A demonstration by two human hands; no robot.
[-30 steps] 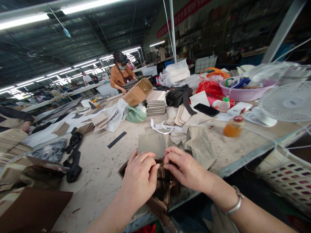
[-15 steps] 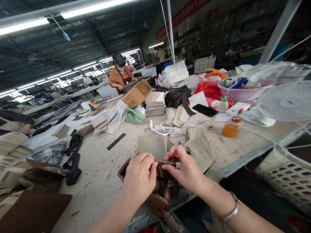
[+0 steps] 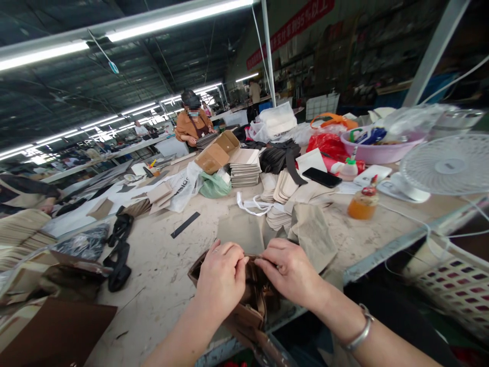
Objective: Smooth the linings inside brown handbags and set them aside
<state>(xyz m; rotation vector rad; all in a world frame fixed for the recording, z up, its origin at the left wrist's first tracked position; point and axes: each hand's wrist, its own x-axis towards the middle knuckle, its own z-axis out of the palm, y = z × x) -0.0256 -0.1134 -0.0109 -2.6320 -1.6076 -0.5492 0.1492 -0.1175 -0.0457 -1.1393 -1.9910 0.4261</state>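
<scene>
A dark brown bag (image 3: pixel 250 312), open at the top, rests at the front edge of the worktable. My left hand (image 3: pixel 223 275) pinches its upper rim, thumb against fingers. On the same rim, a short way to the right, my right hand (image 3: pixel 291 267) is closed with thumb and forefinger on the edge. Both hands and wrists cover much of the bag, and its lower part drops below the table edge. Behind the hands lies a flat grey-green sheet (image 3: pixel 240 229), with a crumpled piece of beige cloth (image 3: pixel 313 237) to its right.
Stacked beige panels (image 3: pixel 244 168), a black phone (image 3: pixel 322 177) and a jar of orange glue (image 3: pixel 362 205) stand beyond. To the right are a white fan (image 3: pixel 446 165) and a plastic basket (image 3: pixel 454 285). Brown bag pieces (image 3: pixel 49 331) lie left. A co-worker (image 3: pixel 193 122) stands across the table.
My right hand's fingers have closed down from a raised, more open curl onto the bag's rim. My left hand keeps its pinch. The view has shifted slightly.
</scene>
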